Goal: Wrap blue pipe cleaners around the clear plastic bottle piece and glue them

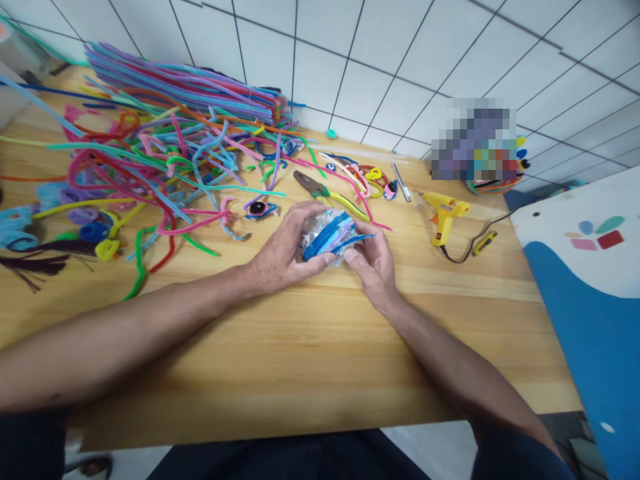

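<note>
Near the middle of the wooden table, a small clear, glittery bundle with blue and lilac strips (pixel 327 236) is held between both hands. My left hand (pixel 285 250) wraps round its left side, with the thumb along the lower edge. Around its right side curl the fingers of my right hand (pixel 373 267), the thumb at the lower right. Just beyond the bundle lie pliers (pixel 309 183) with green and yellow handles, partly behind the hands. What the bundle contains is too small to tell.
Tangled coloured pipe cleaners (pixel 165 167) cover the left side, below a thick bundle of them (pixel 185 87) by the tiled wall. A yellow glue gun (pixel 443 217) with a cord and a yellow cutter (pixel 485 243) lie right. A silver pen-like tool (pixel 401 183) lies beyond.
</note>
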The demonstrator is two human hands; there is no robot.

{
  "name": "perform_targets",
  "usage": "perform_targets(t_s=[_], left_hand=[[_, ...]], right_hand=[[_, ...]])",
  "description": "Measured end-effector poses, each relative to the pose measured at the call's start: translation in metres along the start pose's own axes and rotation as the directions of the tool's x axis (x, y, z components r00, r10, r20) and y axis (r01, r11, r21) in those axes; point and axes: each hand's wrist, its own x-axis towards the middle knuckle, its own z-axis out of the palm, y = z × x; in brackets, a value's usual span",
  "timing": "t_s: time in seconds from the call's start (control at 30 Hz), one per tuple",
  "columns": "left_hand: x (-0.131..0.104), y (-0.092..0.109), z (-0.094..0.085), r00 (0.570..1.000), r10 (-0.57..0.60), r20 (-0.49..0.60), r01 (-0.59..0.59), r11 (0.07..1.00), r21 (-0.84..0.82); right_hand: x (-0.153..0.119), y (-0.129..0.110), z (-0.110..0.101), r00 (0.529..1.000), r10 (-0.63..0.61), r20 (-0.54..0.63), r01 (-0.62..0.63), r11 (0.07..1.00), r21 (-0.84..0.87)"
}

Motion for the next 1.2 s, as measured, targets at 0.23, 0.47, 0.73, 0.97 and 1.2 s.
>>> perform_targets(t_s=[0.23,0.47,0.73,0.97,1.2], left_hand=[[0.0001,0.0009,-0.0002,1.0,-0.011,0.003,0.011,1.0,0.0],[0.0001,-0.0002,0.0004,1.0,0.003,-0.004,-0.003,1.0,0.009],[0.0,-0.0011,0.0009,1.0,0.003,-0.003,-0.003,1.0,-0.013],[-0.0003,-0.0009,0.0009,1.0,0.0,-0.004,-0.001,1.0,-0.009],[-0.0001,-0.0022,0.0023,0.999,0.035,-0.024,-0.035,0.999,-0.007]], right_hand=[[0.0004,0.0003,0.0004,1.0,-0.004,-0.009,0.004,1.0,-0.002],[0.0005,0.0019,-0.0006,1.0,-0.012,0.008,0.012,1.0,-0.007],[0.0003,0.001,-0.0006,1.0,-0.007,0.006,0.007,1.0,-0.008],[0.0003,0.002,-0.0008,1.0,-0.012,0.01,0.011,1.0,0.01],[0.0001,0.0017,-0.001,1.0,-0.021,0.008,0.021,0.999,0.027]])
